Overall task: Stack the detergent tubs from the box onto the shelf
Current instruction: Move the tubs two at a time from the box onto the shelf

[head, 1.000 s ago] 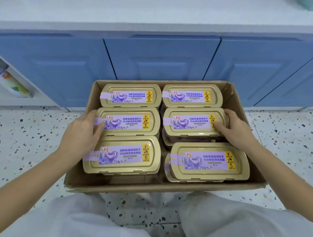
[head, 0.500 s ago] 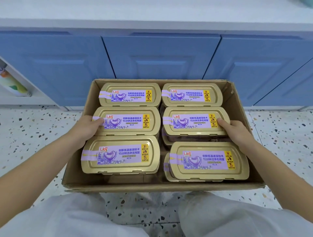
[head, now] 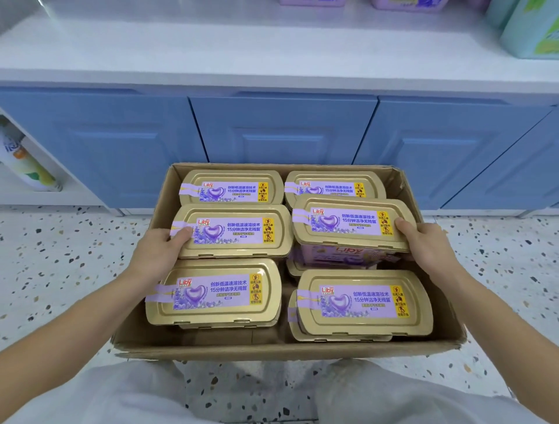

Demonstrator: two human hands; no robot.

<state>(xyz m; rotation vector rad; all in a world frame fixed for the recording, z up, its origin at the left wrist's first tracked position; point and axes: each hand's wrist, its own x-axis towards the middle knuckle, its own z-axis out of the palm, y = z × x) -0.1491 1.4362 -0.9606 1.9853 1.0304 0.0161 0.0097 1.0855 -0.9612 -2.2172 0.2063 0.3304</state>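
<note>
A cardboard box (head: 272,352) on the floor holds several gold-lidded detergent tubs with purple labels. My left hand (head: 157,257) grips the left end of the middle-left tub (head: 233,231), thumb on its lid. My right hand (head: 423,245) grips the right end of the middle-right tub (head: 351,224), which is lifted and tilted so its purple side shows. The white shelf (head: 242,51) runs across the top of the view above blue cabinet doors.
Blue cabinet doors (head: 281,127) stand right behind the box. Purple tubs (head: 405,3) and a green bottle (head: 532,30) sit at the shelf's back right. A low open shelf at left holds a bottle (head: 27,163). Speckled floor surrounds the box; my knees are below it.
The middle-right tub has risen and tilted in my right hand. My left hand has closed further on the middle-left tub. The view has tipped up, showing the shelf top.
</note>
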